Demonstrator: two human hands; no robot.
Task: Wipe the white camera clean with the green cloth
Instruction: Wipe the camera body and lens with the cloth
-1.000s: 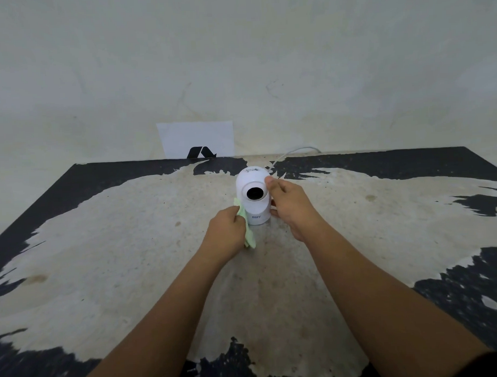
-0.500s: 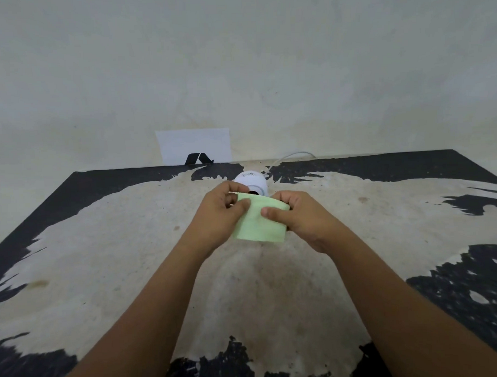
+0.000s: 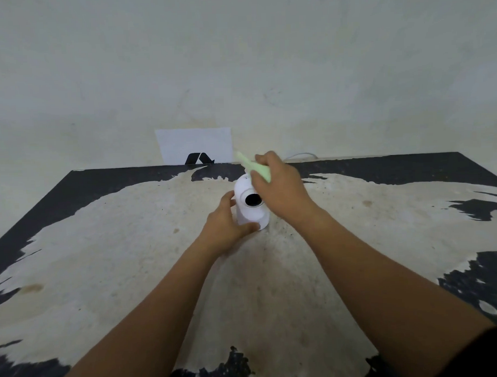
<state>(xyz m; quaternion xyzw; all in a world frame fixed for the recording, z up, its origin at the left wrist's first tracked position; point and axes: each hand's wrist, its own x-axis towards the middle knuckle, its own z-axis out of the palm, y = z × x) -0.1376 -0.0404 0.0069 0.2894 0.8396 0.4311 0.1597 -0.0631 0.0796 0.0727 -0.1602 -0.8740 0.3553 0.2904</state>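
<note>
The white camera (image 3: 249,212) stands upright on the worn table (image 3: 131,263), its round black lens facing me. My left hand (image 3: 224,224) wraps around its lower body from the left, thumb across the front of the base. My right hand (image 3: 278,184) is over the camera's top right, fingers closed on the green cloth (image 3: 253,168). The cloth is bunched, and one end sticks up and to the left behind the camera's head. My right hand hides the right side of the camera's head.
A white card (image 3: 195,145) with a black mark leans against the wall at the table's back edge. A thin white cable (image 3: 301,155) curves behind the camera. The tabletop is black with a large pale worn patch.
Both hands held the cloth flat in front of the camera half a second ago. Now the cloth is in my right hand above the camera, and my left hand has dropped onto the camera's body.
</note>
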